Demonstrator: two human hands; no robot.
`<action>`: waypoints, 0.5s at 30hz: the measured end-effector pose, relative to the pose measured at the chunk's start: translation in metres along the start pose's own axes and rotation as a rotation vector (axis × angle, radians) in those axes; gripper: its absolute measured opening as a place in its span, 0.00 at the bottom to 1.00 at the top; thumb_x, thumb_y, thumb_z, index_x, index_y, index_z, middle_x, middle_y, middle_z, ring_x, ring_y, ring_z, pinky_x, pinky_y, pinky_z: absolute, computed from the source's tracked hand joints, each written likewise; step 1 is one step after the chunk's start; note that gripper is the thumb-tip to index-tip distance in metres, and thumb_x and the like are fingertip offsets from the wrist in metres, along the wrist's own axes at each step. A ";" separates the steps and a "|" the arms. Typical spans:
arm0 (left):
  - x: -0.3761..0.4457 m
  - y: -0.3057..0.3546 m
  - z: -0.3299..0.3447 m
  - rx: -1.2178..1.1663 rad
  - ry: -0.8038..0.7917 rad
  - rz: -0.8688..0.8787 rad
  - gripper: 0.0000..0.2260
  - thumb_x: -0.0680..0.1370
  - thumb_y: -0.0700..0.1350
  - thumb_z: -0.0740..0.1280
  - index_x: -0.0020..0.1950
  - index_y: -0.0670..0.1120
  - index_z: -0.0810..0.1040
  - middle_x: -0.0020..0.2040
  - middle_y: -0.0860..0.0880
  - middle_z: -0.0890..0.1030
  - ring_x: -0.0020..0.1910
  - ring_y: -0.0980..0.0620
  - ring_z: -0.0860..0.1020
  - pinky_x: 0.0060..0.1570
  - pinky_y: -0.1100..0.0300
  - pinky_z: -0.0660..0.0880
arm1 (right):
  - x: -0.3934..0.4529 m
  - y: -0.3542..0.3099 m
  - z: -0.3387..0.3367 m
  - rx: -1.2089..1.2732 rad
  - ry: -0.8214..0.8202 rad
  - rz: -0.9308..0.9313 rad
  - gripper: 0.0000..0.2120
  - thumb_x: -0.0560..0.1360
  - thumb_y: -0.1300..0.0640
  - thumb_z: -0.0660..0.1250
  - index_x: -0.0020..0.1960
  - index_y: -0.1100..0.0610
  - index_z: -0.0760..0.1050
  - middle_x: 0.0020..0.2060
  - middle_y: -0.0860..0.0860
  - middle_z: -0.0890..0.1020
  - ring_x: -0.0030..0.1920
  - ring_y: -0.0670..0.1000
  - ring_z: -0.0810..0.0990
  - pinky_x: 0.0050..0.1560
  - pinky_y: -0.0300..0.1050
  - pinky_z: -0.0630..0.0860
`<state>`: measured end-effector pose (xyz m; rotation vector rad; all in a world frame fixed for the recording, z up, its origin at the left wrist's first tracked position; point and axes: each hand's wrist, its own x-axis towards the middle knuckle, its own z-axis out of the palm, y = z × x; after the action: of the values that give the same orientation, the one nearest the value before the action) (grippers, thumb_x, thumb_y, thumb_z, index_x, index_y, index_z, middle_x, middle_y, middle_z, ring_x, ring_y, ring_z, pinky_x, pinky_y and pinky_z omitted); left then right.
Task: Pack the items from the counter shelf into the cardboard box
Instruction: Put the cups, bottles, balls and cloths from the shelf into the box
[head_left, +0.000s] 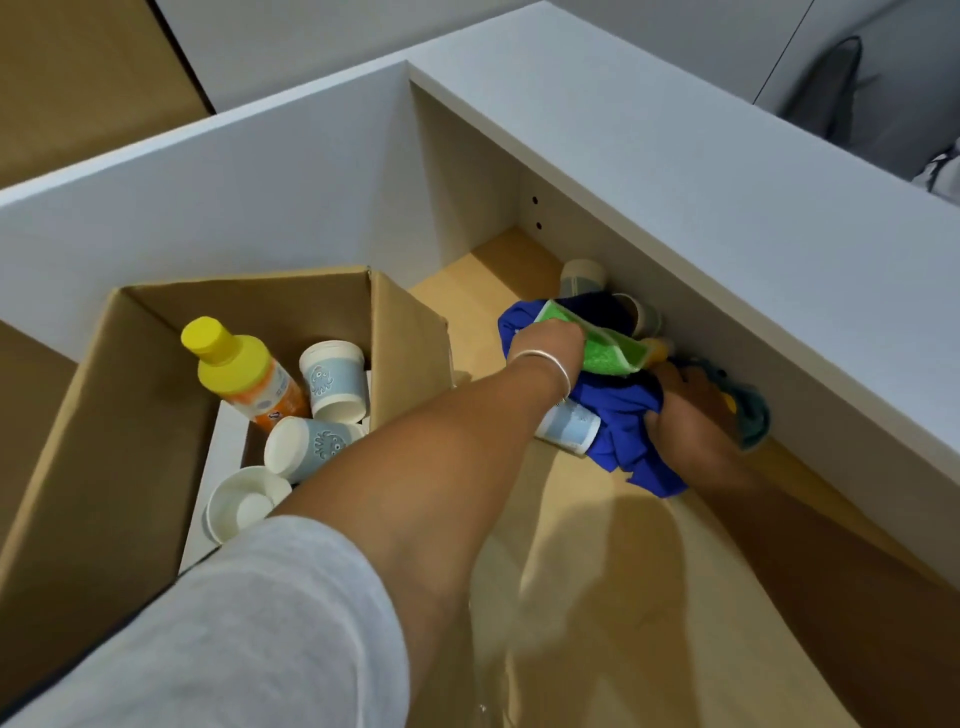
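The open cardboard box (119, 395) stands on the left and holds an orange bottle with a yellow cap (244, 371) and three paper cups (335, 382). To its right, on the wooden shelf (582, 545) under the white counter, my left hand (545, 345) is closed on a green sponge cloth (610, 351) and the top of a blue cloth (631, 426). My right hand (685, 410), in shadow, grips the same blue cloth from the right. A paper cup (569, 427) lies partly under the cloth.
Two more cups (582, 278) sit at the back of the shelf behind the cloth. A teal item (753, 415) and something yellow (661, 347) lie against the shelf's back wall. The white counter top (675, 156) overhangs the shelf on the right.
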<state>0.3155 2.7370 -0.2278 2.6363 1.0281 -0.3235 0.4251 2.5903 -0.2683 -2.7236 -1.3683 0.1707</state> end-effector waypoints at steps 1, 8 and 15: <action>-0.003 -0.001 -0.003 0.002 0.005 0.002 0.17 0.75 0.33 0.60 0.63 0.43 0.75 0.57 0.42 0.79 0.55 0.42 0.78 0.49 0.51 0.77 | -0.001 -0.003 -0.004 0.018 0.003 0.007 0.23 0.73 0.58 0.66 0.67 0.56 0.66 0.56 0.61 0.73 0.52 0.63 0.75 0.47 0.54 0.72; -0.044 -0.013 -0.047 -0.041 0.147 0.059 0.20 0.72 0.34 0.62 0.63 0.45 0.76 0.56 0.42 0.79 0.54 0.41 0.78 0.50 0.50 0.77 | -0.029 -0.011 -0.035 0.208 0.094 -0.003 0.17 0.73 0.60 0.64 0.62 0.58 0.72 0.57 0.60 0.73 0.55 0.63 0.74 0.54 0.54 0.72; -0.137 -0.037 -0.089 -0.271 0.375 0.205 0.23 0.73 0.36 0.60 0.66 0.50 0.75 0.57 0.44 0.79 0.55 0.41 0.77 0.53 0.49 0.75 | -0.092 -0.044 -0.073 0.332 0.378 0.020 0.17 0.71 0.60 0.67 0.59 0.55 0.73 0.53 0.54 0.74 0.52 0.58 0.75 0.46 0.49 0.72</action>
<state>0.2001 2.7086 -0.1096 2.5697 0.8211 0.3440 0.3455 2.5404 -0.1847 -2.3437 -1.0965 -0.1039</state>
